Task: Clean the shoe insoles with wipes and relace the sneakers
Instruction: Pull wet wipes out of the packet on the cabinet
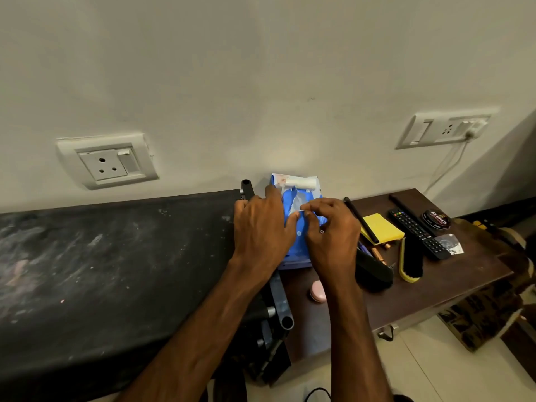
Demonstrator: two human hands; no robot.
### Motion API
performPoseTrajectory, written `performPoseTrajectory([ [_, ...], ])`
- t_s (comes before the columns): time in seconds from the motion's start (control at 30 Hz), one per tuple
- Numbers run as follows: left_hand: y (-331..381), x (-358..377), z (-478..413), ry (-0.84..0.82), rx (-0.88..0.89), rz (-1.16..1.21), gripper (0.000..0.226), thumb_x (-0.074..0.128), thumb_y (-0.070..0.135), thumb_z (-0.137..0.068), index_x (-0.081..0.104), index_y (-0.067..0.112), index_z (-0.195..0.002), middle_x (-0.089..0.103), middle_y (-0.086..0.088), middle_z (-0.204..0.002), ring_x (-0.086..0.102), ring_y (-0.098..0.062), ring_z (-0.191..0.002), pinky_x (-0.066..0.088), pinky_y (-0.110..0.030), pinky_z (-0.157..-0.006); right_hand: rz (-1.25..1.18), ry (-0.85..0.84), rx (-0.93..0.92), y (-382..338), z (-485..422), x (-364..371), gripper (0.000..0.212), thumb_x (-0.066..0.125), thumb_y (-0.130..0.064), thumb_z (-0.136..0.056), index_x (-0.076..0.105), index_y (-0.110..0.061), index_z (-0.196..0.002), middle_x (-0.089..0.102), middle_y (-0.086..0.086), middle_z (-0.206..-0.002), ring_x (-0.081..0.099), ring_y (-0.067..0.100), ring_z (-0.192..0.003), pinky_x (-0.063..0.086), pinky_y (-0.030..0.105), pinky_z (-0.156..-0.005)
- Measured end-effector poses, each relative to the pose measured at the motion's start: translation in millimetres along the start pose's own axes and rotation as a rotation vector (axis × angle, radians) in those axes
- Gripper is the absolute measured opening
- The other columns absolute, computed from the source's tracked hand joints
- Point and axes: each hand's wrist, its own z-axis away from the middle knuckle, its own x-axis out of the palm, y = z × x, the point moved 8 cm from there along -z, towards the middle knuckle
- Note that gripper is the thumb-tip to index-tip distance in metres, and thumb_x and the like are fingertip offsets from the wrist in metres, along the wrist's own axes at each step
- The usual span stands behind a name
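A blue pack of wipes [300, 242] lies on the brown table [406, 291] against the wall, its white flap [300, 184] folded back at the far end. My left hand [261, 230] lies flat on the pack's left side, fingers fairly straight and pressing it down. My right hand [330, 233] is on the pack's right side, and its thumb and forefinger pinch a white wipe [297, 203] at the opening. No shoes, insoles or laces are in view.
A black worn surface [101, 256] fills the left. Right of the pack lie a black stick [361, 220], yellow sponge [381, 227], shoe brush [410, 261], remote [419, 233], polish tin [436, 219] and a pink round thing [317, 291]. Wall sockets [106, 162] sit behind.
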Motion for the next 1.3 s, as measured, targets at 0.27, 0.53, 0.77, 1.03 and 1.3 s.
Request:
performPoseTrajectory([
  [0.27,-5,-12,0,0.062,-0.069,0.211,0.03,0.065,0.043,-0.095,0.068,0.013,-0.099,0.073,-0.003,-0.095,0.068,-0.02,-0.087,0.052,-0.041,-0.093,-0.083,0.045,-0.082,-3,2,-14,0.012,0.073,-0.002,-0.086,0.078,-0.009,-0.094,0.071,0.004,-0.103,0.067,0.01,-0.099,0.054,0.016,-0.079],
  [0.53,-9,-18,3,0.065,-0.175,0.331,0.014,0.069,0.029,-0.094,0.071,0.015,-0.093,0.074,0.0,-0.095,0.066,-0.011,-0.083,0.058,-0.028,-0.08,-0.113,0.045,-0.079,-7,3,-13,0.012,0.074,-0.007,-0.086,0.079,-0.008,-0.096,0.071,0.003,-0.106,0.066,0.009,-0.1,0.058,0.027,-0.083],
  [0.77,-4,-24,6,0.092,-0.137,0.307,0.017,0.07,0.035,-0.093,0.074,0.018,-0.091,0.074,0.004,-0.087,0.062,-0.007,-0.073,0.043,-0.011,-0.06,0.027,0.05,-0.015,-12,-2,-9,0.019,0.078,-0.028,-0.088,0.08,-0.016,-0.102,0.07,0.003,-0.111,0.063,0.019,-0.104,0.051,0.028,-0.082],
  [1.03,11,-26,8,0.086,0.026,0.286,0.018,0.07,0.03,-0.093,0.072,0.013,-0.088,0.074,-0.002,-0.083,0.066,-0.015,-0.075,0.053,-0.027,-0.074,0.212,-0.05,0.161,-3,-10,-2,0.031,0.081,-0.032,-0.082,0.079,-0.02,-0.111,0.064,0.007,-0.118,0.06,0.026,-0.112,0.054,0.051,-0.09],
  [1.3,18,-23,9,0.094,0.097,0.305,0.01,0.074,0.024,-0.088,0.072,0.015,-0.082,0.073,0.001,-0.076,0.066,-0.014,-0.07,0.056,-0.031,-0.073,0.226,0.004,0.243,5,-9,-5,0.021,0.078,-0.027,-0.085,0.081,-0.017,-0.103,0.067,0.01,-0.11,0.06,0.026,-0.106,0.056,0.042,-0.082],
])
